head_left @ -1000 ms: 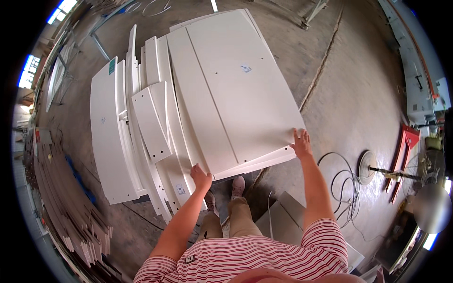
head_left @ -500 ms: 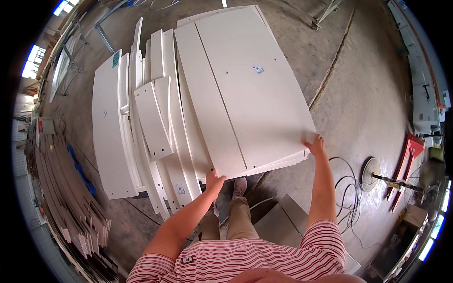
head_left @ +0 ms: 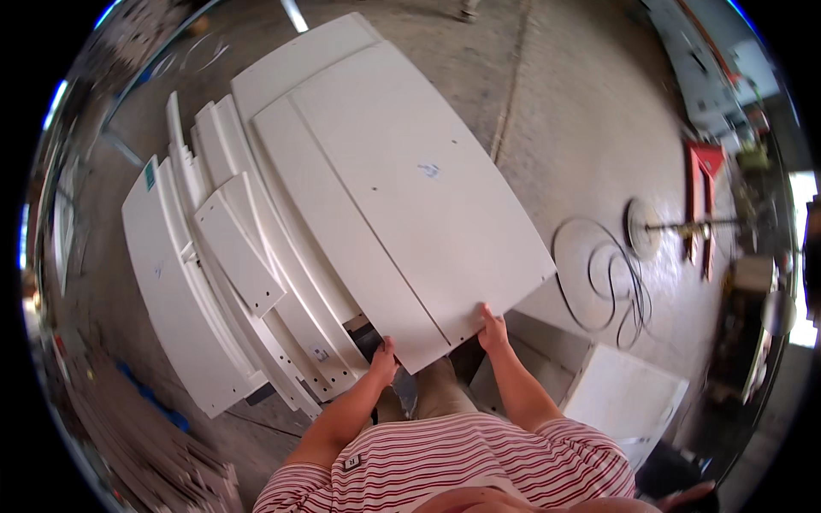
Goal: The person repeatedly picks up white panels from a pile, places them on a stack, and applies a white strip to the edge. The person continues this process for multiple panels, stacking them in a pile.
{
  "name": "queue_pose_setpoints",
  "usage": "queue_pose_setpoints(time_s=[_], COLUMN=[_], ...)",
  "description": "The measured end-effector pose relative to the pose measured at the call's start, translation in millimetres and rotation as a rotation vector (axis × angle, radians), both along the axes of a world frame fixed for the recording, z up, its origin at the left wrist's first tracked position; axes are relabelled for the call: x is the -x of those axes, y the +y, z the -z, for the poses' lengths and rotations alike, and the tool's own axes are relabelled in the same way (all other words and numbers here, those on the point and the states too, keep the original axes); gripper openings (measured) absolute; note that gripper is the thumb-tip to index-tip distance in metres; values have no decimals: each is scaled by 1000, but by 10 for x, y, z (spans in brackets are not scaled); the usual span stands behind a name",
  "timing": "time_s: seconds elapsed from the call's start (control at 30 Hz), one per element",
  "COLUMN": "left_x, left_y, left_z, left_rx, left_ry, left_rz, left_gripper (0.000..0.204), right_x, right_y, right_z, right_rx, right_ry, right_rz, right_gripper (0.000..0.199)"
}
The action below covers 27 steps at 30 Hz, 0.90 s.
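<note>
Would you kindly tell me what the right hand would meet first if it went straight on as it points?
Most likely the large white panel: the right hand touches its near edge, thumb on top; whatever lies underneath is hidden.

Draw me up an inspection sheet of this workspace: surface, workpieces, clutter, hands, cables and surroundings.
Surface: stained grey concrete floor, with a long dark line across it.
Workpieces: large white rectangular panel lying atop a stack; narrow white drilled panel among others to its left.
Clutter: long grey-brown strips piled at lower left; white rectangular board at lower right.
Hands: left hand holds the large panel's left edge near its corner; right hand holds its near edge, thumb on top.
Cables: looped black cable on the floor, right.
Surroundings: red metal forked frame at right; the rim is blurred.
</note>
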<state>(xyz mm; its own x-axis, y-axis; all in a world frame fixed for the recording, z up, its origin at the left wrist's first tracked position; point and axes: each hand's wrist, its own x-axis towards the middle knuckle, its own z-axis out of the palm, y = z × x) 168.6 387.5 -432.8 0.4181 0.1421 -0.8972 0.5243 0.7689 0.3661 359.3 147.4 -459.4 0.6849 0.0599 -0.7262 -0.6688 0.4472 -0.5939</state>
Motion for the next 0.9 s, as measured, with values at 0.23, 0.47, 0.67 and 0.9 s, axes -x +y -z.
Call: queue_pose_setpoints(time_s=[0.23, 0.47, 0.67, 0.9], left_x=[216, 714, 238, 46], left_y=[-65, -543, 154, 422], left_z=[-1184, -2428, -1758, -1113], left_rx=[187, 581, 413, 264], left_ry=[-177, -204, -271, -87], left_rz=[297, 737, 263, -5], left_gripper=[45, 47, 58, 62], right_x=[205, 1183, 2228, 3224], right_y=[-166, -1163, -2323, -3251], right_z=[-1382, -2555, -2873, -2930], right_rx=[140, 345, 548, 1079], right_ry=[-191, -282, -173, 45], right_rz=[86, 345, 419, 522], right_gripper=[35, 30, 37, 60])
